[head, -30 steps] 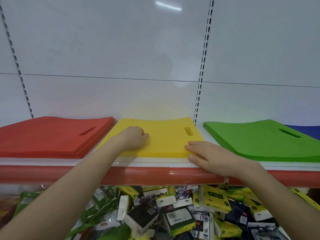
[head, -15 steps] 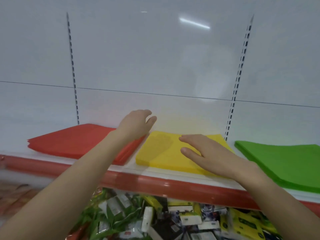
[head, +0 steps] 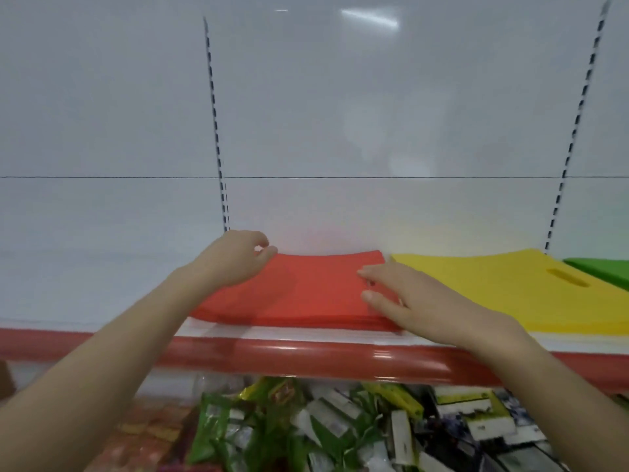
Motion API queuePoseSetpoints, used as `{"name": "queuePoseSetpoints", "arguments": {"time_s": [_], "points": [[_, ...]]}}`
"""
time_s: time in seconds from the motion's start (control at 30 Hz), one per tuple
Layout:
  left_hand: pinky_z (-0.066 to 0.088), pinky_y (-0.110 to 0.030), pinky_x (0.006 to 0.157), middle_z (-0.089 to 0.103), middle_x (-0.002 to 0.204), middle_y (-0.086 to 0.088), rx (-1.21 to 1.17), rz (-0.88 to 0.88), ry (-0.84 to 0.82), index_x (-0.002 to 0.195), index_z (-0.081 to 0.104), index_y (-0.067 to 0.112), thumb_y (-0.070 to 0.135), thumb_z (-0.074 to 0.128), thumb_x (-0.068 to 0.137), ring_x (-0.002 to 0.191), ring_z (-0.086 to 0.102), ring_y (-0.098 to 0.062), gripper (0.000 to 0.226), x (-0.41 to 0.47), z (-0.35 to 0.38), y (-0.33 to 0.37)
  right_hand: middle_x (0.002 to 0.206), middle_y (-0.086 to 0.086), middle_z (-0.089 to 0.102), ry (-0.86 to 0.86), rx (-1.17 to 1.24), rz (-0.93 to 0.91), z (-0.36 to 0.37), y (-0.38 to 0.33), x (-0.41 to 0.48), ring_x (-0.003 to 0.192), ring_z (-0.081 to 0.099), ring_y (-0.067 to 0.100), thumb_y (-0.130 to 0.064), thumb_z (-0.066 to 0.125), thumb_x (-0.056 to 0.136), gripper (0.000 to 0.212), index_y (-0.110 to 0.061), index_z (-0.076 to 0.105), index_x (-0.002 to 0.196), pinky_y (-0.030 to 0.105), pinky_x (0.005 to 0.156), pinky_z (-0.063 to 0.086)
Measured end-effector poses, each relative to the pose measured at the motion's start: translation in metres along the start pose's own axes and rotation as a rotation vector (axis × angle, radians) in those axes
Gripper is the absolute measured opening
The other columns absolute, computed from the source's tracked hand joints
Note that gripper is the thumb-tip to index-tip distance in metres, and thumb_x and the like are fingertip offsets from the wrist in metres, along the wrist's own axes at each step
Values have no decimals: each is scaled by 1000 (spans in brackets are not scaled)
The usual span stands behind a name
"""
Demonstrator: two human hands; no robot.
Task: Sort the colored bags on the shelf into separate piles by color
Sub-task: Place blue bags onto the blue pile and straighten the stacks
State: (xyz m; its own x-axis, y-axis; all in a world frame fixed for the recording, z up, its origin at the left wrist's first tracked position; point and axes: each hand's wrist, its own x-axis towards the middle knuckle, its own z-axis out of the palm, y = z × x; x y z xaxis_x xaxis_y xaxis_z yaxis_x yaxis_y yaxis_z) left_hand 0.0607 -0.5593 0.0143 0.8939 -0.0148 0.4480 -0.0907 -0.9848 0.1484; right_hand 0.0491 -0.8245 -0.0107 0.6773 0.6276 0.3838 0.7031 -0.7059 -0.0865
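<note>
A flat pile of red bags [head: 316,291] lies on the white shelf [head: 102,294], between my two hands. My left hand [head: 235,260] sits at the pile's far left corner with fingers loosely bent, touching the edge. My right hand [head: 408,301] lies with straight fingers on the pile's right side. Right of it lies a yellow pile [head: 493,287] with a handle slot. A green pile [head: 602,270] shows at the right border.
The shelf has a red front rail [head: 306,359] and a white back panel with slotted uprights [head: 218,131]. Below the shelf, a bin holds several small packets [head: 340,430] in green, yellow and white. The shelf left of the red pile is bare white.
Both hands have moved left from the yellow pile to the red pile. The view has swung left, so the green pile is now mostly out of frame.
</note>
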Motion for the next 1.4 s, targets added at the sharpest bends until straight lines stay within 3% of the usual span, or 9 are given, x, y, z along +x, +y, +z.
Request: {"name": "queuePoseSetpoints", "arguments": {"time_s": [0.1, 0.2, 0.37, 0.6, 0.77, 0.93, 1.07, 1.3, 1.4], "points": [[35, -24, 76, 61, 105, 0, 37, 31, -131, 106, 63, 15, 43, 52, 91, 101, 54, -19, 33, -5, -9, -37, 147, -3, 38, -56, -60, 128, 4, -14, 8, 134, 33, 9, -42, 41, 96, 50, -19, 39, 141, 15, 103, 20], [36, -22, 66, 52, 90, 9, 15, -9, -348, 102, 60, 19, 52, 63, 80, 88, 51, -13, 41, -16, -22, -66, 138, 2, 47, -184, -106, 308, 1, -18, 10, 126, 44, 16, -49, 48, 92, 53, -20, 45, 137, 25, 99, 32], [40, -27, 93, 55, 116, 3, 72, 23, -580, 114, 58, 16, 51, 71, 73, 110, 51, -16, 55, -29, -21, -88, 133, 1, 52, -345, -129, 456, -1, -20, 12, 119, 48, 18, -45, 59, 88, 49, -23, 49, 131, 28, 91, 38], [44, -27, 88, 59, 106, 4, 70, 110, -542, 107, 60, 14, 44, 66, 80, 99, 55, -15, 40, -29, -12, -91, 119, 4, 52, -358, -51, 545, -1, -18, 13, 94, 47, 17, -31, 61, 89, 40, -18, 50, 125, 27, 77, 35], [36, -20, 77, 49, 105, 5, 102, 104, -507, 118, 53, 17, 35, 68, 80, 92, 43, -10, 44, -26, -2, -92, 116, 3, 51, -367, -39, 556, 1, -14, 14, 93, 47, 18, -26, 64, 87, 41, -18, 46, 124, 27, 76, 36], [34, -18, 62, 48, 95, 4, 13, 57, -413, 112, 56, 13, 25, 70, 79, 86, 45, -12, 38, -25, 6, -94, 120, 9, 54, -315, -75, 540, 9, -12, 19, 95, 50, 22, -23, 64, 87, 39, -11, 46, 119, 28, 73, 35], [28, -4, 59, 50, 91, 7, -48, 43, -399, 110, 56, 15, 26, 71, 79, 86, 45, -11, 36, -26, 8, -97, 118, 8, 55, -339, -127, 549, 9, -11, 18, 101, 53, 26, -29, 63, 88, 40, -11, 44, 118, 33, 79, 41], [30, -7, 57, 45, 87, 9, -78, 27, -349, 101, 51, 19, 29, 69, 81, 84, 43, -11, 29, -26, 8, -99, 96, 2, 51, -314, -117, 548, 10, -7, 20, 85, 48, 22, -31, 64, 87, 33, -14, 41, 104, 26, 61, 34], [29, -7, 55, 43, 88, 8, -65, 33, -356, 105, 48, 18, 31, 69, 81, 85, 42, -12, 34, -28, 10, -95, 98, 4, 52, -324, -148, 561, 12, -5, 22, 87, 50, 23, -32, 63, 87, 35, -13, 42, 108, 32, 69, 38]]}}
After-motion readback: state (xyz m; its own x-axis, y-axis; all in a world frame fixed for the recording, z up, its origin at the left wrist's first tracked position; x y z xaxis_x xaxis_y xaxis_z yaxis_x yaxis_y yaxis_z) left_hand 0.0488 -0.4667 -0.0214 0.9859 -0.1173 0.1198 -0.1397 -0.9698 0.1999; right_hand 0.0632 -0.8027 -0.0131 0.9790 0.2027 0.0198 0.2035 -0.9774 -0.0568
